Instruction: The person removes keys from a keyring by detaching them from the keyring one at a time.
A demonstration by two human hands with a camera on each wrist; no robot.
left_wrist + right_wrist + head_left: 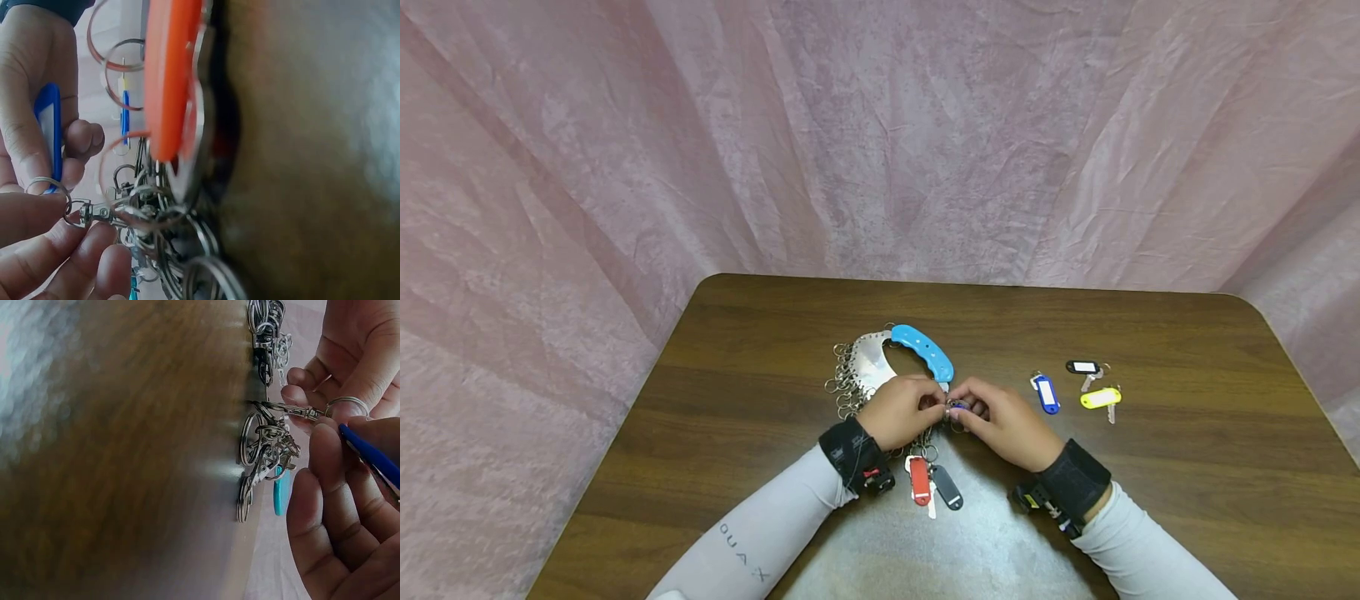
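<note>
A crescent-shaped metal key holder [870, 362] with a blue handle [923, 346] and many snap hooks along its edge lies on the table. My left hand [898, 411] pinches a split ring [50, 181] at the end of one snap hook [100, 212]. Close against it, my right hand [1007, 425] holds a blue key tag [374, 456] between thumb and fingers, its end right at that ring. A red key tag [920, 481] with a key and a dark grey key tag [947, 487] hang from rings at the holder's near side.
To the right of the hands lie another blue key tag [1046, 394], a black key tag [1082, 367] and a yellow key tag [1101, 398], each with a key. Pink curtains [925, 142] hang behind the wooden table [1187, 375].
</note>
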